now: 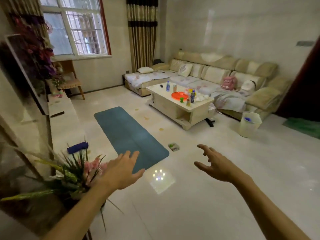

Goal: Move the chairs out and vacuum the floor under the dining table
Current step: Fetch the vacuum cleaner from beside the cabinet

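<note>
Both hands empty: left hand (pixel 121 172) and right hand (pixel 216 165) spread wide above living-room floor (pixel 207 196). I see no dining table, vacuum; one wooden chair (pixel 71 78) by window. Task apparently unstarted.

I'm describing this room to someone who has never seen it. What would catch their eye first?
Two bare hands reach forward, empty and open: the left hand over the near end of a teal mat on the pale floor, the right hand beside it. Beyond stands a cream coffee table bearing an orange plate and bottles, in front of a long beige sofa along the far wall.
</note>
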`<state>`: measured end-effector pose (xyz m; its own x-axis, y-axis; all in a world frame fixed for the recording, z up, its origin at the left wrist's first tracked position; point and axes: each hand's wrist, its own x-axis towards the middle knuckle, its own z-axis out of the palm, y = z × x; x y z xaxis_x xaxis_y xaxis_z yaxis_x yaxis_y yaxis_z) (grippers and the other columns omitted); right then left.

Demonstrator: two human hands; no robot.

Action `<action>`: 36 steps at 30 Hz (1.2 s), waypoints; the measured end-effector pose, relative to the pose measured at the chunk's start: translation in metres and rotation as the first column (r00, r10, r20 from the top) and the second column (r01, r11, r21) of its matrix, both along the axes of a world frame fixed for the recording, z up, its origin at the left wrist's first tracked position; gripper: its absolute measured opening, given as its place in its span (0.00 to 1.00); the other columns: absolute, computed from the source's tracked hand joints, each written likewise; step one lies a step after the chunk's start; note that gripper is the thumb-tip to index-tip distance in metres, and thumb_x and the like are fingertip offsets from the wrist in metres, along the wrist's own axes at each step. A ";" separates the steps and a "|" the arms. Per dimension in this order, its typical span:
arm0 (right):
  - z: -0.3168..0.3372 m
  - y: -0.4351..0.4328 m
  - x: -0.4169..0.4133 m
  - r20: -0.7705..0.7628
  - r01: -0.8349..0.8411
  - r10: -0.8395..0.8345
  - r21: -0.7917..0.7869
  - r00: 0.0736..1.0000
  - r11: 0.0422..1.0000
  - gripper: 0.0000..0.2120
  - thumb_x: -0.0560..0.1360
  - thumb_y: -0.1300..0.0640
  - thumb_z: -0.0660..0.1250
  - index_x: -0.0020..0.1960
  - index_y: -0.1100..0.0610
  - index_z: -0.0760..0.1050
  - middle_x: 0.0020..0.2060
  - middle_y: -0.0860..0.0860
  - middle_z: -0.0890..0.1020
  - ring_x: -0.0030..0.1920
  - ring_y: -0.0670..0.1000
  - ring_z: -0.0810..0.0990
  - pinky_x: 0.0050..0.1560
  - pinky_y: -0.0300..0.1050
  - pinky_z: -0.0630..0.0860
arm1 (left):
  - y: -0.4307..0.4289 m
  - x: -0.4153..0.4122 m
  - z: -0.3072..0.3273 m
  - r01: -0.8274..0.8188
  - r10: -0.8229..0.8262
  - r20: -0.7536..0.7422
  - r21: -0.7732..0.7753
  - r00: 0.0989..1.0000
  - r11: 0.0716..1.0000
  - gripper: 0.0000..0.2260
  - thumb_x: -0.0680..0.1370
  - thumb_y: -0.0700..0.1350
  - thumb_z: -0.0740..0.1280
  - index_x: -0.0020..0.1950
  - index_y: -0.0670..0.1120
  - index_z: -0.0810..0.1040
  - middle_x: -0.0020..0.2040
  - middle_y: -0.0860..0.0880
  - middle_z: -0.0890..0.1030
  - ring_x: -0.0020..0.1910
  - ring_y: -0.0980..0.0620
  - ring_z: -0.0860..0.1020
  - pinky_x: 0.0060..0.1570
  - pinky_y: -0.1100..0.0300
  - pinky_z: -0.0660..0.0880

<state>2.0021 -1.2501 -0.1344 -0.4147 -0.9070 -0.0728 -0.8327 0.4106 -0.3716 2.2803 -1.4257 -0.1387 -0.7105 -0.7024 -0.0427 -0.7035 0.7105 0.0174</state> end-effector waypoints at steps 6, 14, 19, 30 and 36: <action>0.002 -0.011 -0.088 0.003 0.204 -0.204 -0.019 0.979 0.979 0.35 0.76 0.37 0.63 0.78 0.44 0.53 0.70 0.52 0.70 0.63 0.50 0.75 0.62 0.47 0.76 | -0.055 -0.129 -0.002 0.238 -0.238 -0.024 0.016 0.971 0.971 0.33 0.79 0.65 0.54 0.79 0.50 0.53 0.72 0.48 0.67 0.69 0.47 0.68 0.60 0.51 0.72; -0.013 -0.043 -0.241 0.009 0.403 -0.403 -0.034 0.915 0.915 0.34 0.76 0.36 0.63 0.77 0.43 0.53 0.69 0.51 0.71 0.62 0.50 0.75 0.61 0.48 0.77 | -0.125 -0.335 -0.011 0.463 -0.461 -0.052 0.026 0.886 0.886 0.32 0.79 0.65 0.56 0.78 0.51 0.54 0.71 0.46 0.68 0.65 0.45 0.71 0.57 0.50 0.74; -0.008 -0.066 -0.329 0.004 0.472 -0.472 -0.016 0.882 0.881 0.34 0.76 0.35 0.62 0.77 0.43 0.53 0.67 0.51 0.72 0.61 0.51 0.76 0.61 0.50 0.77 | -0.163 -0.443 -0.005 0.518 -0.517 -0.074 -0.013 0.853 0.855 0.31 0.79 0.65 0.56 0.77 0.51 0.56 0.69 0.46 0.69 0.64 0.45 0.72 0.55 0.50 0.75; -0.010 -0.084 -0.503 0.013 0.638 -0.638 -0.035 0.770 0.769 0.34 0.77 0.37 0.63 0.77 0.43 0.54 0.69 0.50 0.70 0.62 0.49 0.75 0.61 0.46 0.75 | -0.207 -0.688 -0.001 0.686 -0.686 -0.107 -0.044 0.719 0.726 0.32 0.79 0.66 0.55 0.78 0.52 0.55 0.71 0.48 0.70 0.64 0.48 0.73 0.59 0.54 0.75; -0.013 -0.082 -0.613 0.013 0.762 -0.763 -0.055 0.646 0.645 0.33 0.77 0.36 0.62 0.77 0.42 0.53 0.68 0.48 0.71 0.63 0.49 0.74 0.61 0.46 0.74 | -0.224 -0.846 0.000 0.788 -0.787 -0.116 -0.045 0.606 0.614 0.32 0.78 0.66 0.55 0.78 0.52 0.55 0.69 0.49 0.70 0.64 0.49 0.73 0.55 0.53 0.77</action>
<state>1.3895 -1.3325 -0.1469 -0.9619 -0.2718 -0.0288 -0.2374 0.8831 -0.4047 1.4348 -1.6499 -0.1387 -0.9888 0.1308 0.0715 0.1356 0.9885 0.0675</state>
